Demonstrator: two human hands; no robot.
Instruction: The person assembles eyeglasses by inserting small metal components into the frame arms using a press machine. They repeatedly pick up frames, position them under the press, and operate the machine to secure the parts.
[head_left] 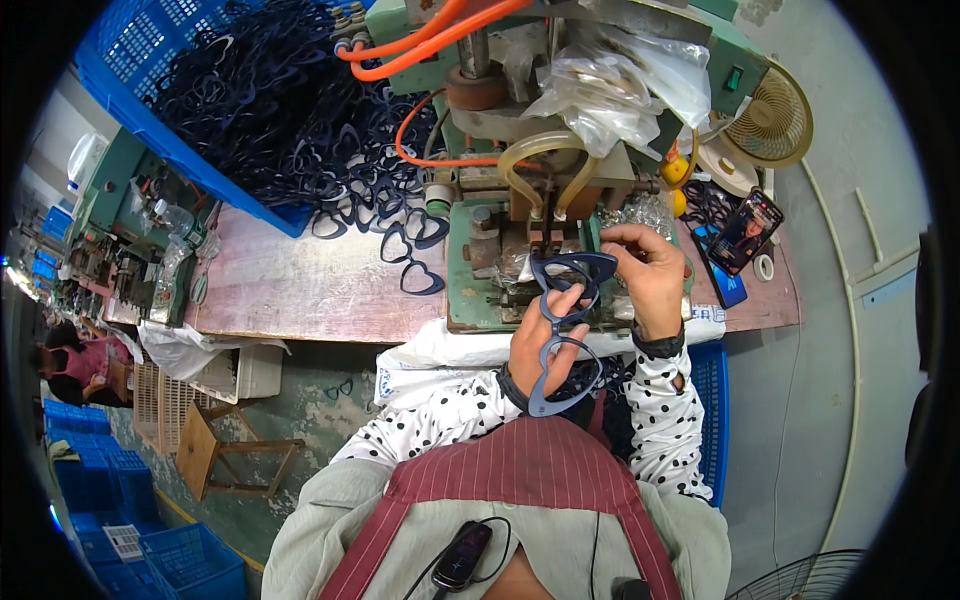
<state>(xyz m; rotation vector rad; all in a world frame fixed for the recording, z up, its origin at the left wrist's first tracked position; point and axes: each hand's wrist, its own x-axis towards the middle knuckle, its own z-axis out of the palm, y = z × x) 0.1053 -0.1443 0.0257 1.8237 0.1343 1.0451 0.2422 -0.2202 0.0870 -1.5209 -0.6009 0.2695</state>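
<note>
My left hand (543,345) grips a dark blue heart-shaped spectacle frame front (560,385) that hangs down toward my chest. My right hand (648,272) pinches one end of another dark blue cat-eye frame (575,268), holding it at the green press machine (520,215) just in front of its jaws. The two frames overlap between my hands. Several more heart-shaped frames (405,250) lie loose on the worn wooden bench (290,290) to the left of the machine.
A blue crate (240,100) heaped with dark frames stands at the back left. Orange hoses (420,45) and a clear bag (620,90) top the machine. A phone (745,232), tape roll (764,267) and small fan (770,125) sit right. A wooden stool (215,450) and other blue crates (120,500) stand lower left, near another seated person (70,365).
</note>
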